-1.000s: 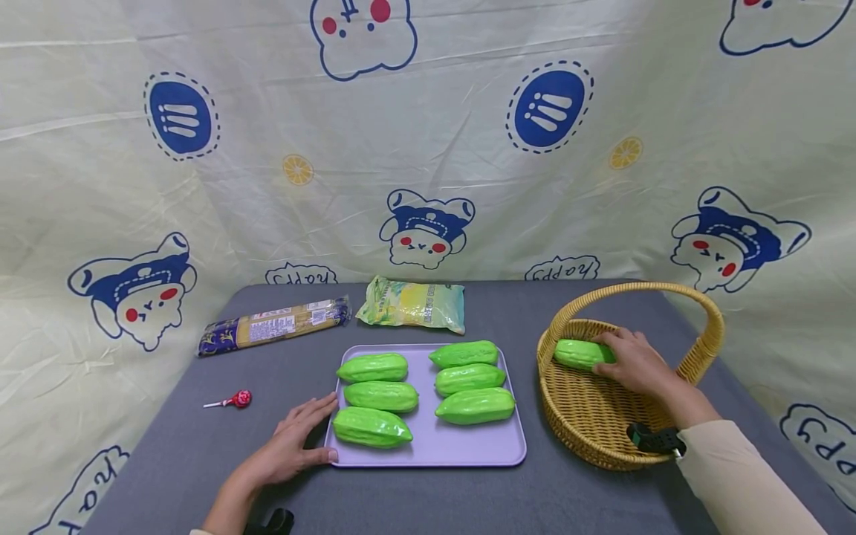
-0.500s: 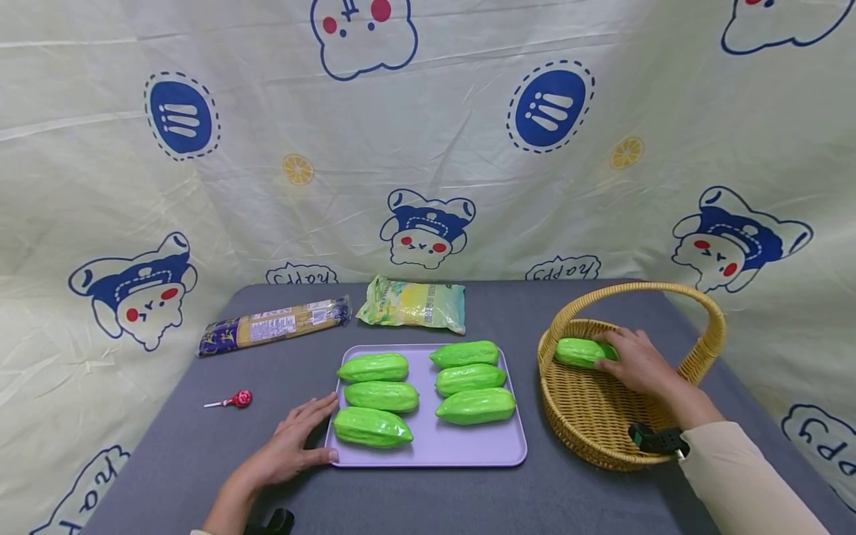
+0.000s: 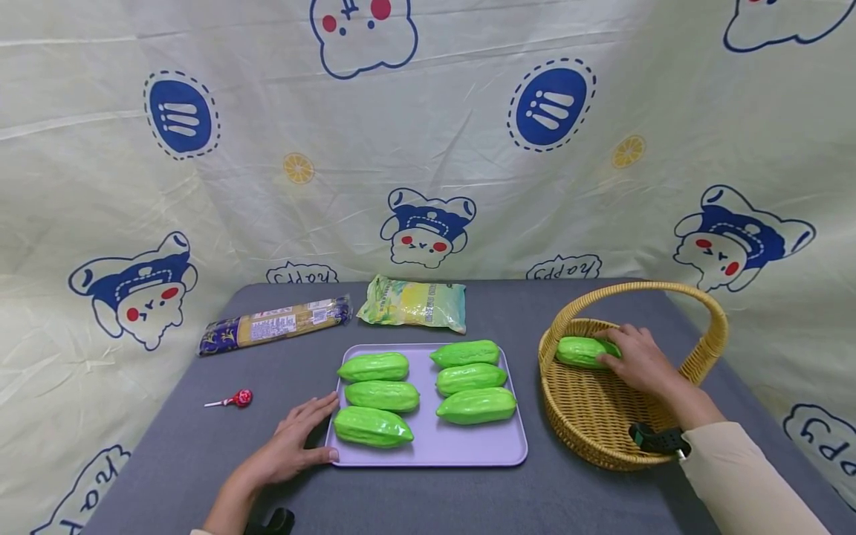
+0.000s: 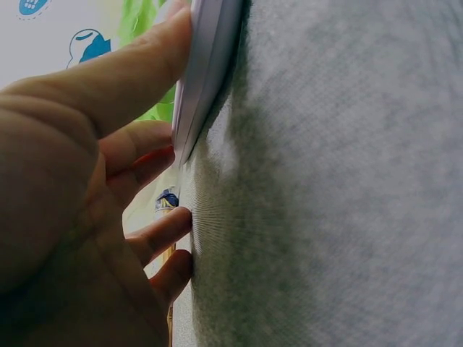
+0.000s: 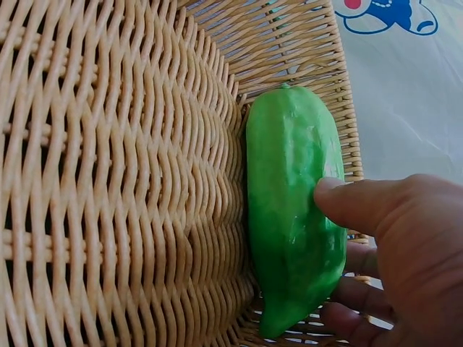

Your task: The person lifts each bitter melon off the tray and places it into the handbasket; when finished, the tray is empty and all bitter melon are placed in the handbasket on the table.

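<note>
My right hand (image 3: 638,360) reaches inside the wicker basket (image 3: 565,416) and holds a green ridged gourd (image 3: 580,352). The right wrist view shows the thumb pressed on one side of this gourd (image 5: 293,210), its fingers partly hidden on the other; the gourd lies against the basket's woven wall. My left hand (image 3: 287,443) touches the left edge of the lilac tray (image 3: 428,453), fingers spread and relaxed. In the left wrist view, the thumb (image 4: 137,69) lies on the tray's rim (image 4: 210,61) and two fingertips rest on the cloth. Several more gourds (image 3: 476,406) lie on the tray in two columns.
Behind the tray lie a long packet of noodles (image 3: 274,325) and a yellow-green packet (image 3: 413,303). A red lollipop (image 3: 241,398) is on the grey tablecloth at the left. The basket's tall handle (image 3: 642,287) arches over its opening. A printed curtain (image 3: 428,148) hangs behind.
</note>
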Demonstrator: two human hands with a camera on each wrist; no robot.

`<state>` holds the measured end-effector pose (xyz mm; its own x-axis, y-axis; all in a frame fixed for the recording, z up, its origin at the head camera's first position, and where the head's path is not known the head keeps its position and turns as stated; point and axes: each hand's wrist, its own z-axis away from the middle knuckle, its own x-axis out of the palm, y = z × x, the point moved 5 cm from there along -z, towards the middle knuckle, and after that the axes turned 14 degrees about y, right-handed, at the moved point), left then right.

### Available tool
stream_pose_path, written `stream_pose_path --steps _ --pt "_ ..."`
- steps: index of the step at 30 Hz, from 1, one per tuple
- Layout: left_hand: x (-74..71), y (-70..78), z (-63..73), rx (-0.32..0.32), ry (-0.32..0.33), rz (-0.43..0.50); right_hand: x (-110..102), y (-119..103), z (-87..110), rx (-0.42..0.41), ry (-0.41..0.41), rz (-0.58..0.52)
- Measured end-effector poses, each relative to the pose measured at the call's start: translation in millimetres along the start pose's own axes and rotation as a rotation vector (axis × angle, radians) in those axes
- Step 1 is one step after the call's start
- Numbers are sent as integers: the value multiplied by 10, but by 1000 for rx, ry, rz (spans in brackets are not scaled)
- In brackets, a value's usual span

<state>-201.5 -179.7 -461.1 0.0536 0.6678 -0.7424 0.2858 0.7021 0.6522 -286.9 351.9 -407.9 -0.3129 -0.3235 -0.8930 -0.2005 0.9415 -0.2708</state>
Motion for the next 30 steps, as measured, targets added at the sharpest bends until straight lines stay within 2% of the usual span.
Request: stream_pose_path --steps 6,13,20,30 --pt "-1 -16 0 -10 -4 -1 5 -9 -19 -2 -12 7" --pt "1 -13 5 8 5 -3 29 -5 -23 16 -46 35" --pt "-1 -13 -6 -15 -5 -6 4 0 -23 28 -26 58" --pt "-3 -4 -1 -13 -7 -3 -45 5 -25 42 -8 50"
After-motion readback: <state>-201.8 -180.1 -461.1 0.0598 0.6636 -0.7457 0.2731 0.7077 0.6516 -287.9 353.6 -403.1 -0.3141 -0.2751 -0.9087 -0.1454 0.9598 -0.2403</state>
